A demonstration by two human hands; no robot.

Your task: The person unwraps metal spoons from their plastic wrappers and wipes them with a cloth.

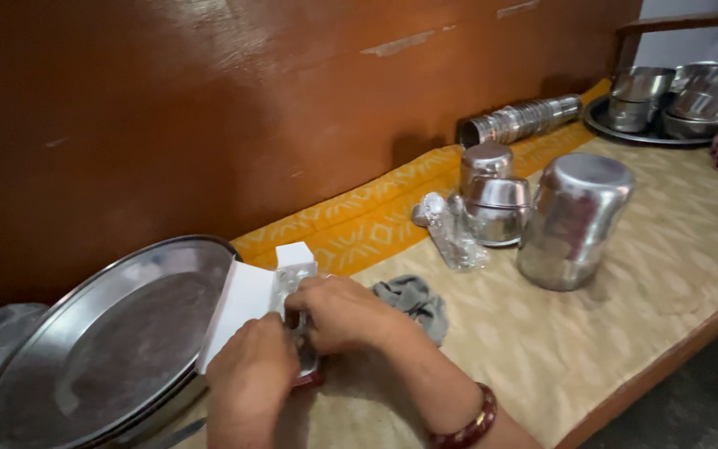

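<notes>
1. The left hand (pixel 251 374) and the right hand (pixel 342 314) met over a small white carton (pixel 247 303), which sat just right of the big steel platter (pixel 118 341) on the worktop (pixel 625 316).
2. The carton was flat, plain white, with one end flap (pixel 294 254) standing open toward the wall.
3. A silvery foil strip (pixel 292 278) showed at the carton's right edge, partly hidden under the fingers; both hands were closed on it, pinching it between them.
4. The right wrist wore a dark red bangle (pixel 467 428).
5. Right of the platter and just past the hands lay a crumpled grey cloth (pixel 413 301).
6. Farther right of the platter, a clear wrapped bundle (pixel 450 229) lay beside two stacked steel cups (pixel 492 191), and a large steel pot (pixel 573 220) stood upside down next to them.
7. A yellow patterned cloth (pixel 367 216) ran along the brown wall (pixel 209 108) behind the platter.
8. Well away from the platter, at the far end, a row of nested steel tumblers (pixel 521 120) lay on its side near a tray of steel bowls (pixel 675 100).
</notes>
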